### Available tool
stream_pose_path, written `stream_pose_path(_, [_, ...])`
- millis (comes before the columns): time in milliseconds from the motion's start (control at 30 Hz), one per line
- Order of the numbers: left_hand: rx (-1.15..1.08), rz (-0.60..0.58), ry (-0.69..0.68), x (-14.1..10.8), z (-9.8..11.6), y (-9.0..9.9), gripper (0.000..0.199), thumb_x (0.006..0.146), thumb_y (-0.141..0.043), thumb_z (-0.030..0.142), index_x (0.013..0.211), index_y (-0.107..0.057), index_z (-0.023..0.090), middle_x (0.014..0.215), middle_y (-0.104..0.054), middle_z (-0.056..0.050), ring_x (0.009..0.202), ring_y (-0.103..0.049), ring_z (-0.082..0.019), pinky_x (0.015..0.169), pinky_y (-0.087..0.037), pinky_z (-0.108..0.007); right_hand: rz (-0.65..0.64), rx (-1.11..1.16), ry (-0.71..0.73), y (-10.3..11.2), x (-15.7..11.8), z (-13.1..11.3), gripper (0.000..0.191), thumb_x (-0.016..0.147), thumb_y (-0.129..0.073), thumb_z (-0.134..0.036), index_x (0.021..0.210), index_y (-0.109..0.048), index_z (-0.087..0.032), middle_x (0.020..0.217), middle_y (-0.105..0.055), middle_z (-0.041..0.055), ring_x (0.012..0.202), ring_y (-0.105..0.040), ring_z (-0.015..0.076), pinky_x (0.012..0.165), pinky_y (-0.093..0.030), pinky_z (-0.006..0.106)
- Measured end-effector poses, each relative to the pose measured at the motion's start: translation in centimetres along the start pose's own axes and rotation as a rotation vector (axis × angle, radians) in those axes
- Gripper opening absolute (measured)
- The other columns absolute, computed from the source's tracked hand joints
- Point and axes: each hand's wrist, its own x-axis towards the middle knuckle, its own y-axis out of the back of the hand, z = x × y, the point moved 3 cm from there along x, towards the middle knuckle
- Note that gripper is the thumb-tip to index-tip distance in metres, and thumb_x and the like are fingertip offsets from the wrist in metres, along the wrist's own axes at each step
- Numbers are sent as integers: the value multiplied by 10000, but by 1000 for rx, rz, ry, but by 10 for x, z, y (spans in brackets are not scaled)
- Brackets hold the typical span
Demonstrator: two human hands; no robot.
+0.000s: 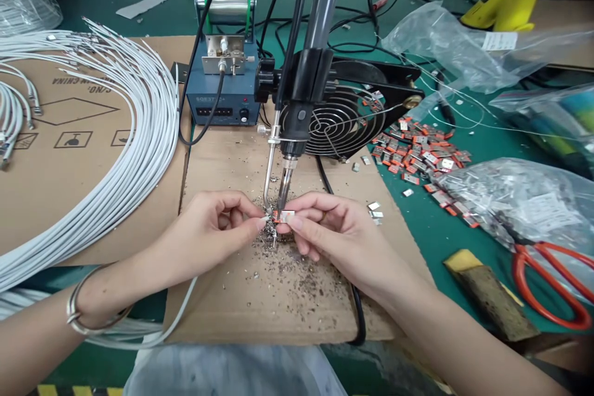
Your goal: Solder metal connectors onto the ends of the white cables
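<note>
My left hand (223, 229) pinches the end of a white cable (188, 297), which runs back under my wrist. Between the thumb and fingers of my right hand (325, 223) is a small metal connector with an orange part (286, 216). The cable end and the connector meet at the tip of an upright soldering iron (284, 189). A thin bent metal feed tube (269, 173) comes down just left of the iron's tip. Dark crumbs and solder bits lie on the cardboard (223, 315) beneath my fingers.
A blue solder feeder (223, 99) with a wire spool (227, 3) stands behind, beside a round fan (334, 117). White cables (139, 136) are bundled at left. At right lie a pile of orange and metal connectors (417, 148), plastic bags (520, 192) and red-handled scissors (522, 278).
</note>
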Motion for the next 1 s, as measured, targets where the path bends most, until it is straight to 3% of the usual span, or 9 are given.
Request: stream_pose_path(1000, [71, 2, -44, 0, -2, 1, 175, 787, -563, 284, 775, -622, 120, 503, -444, 55, 398, -355, -46, 358, -277, -159, 52, -47, 12, -3, 2, -1, 255, 609, -741, -340, 763, -635, -167, 624, -665, 10, 383, -461, 40, 335, -328, 159])
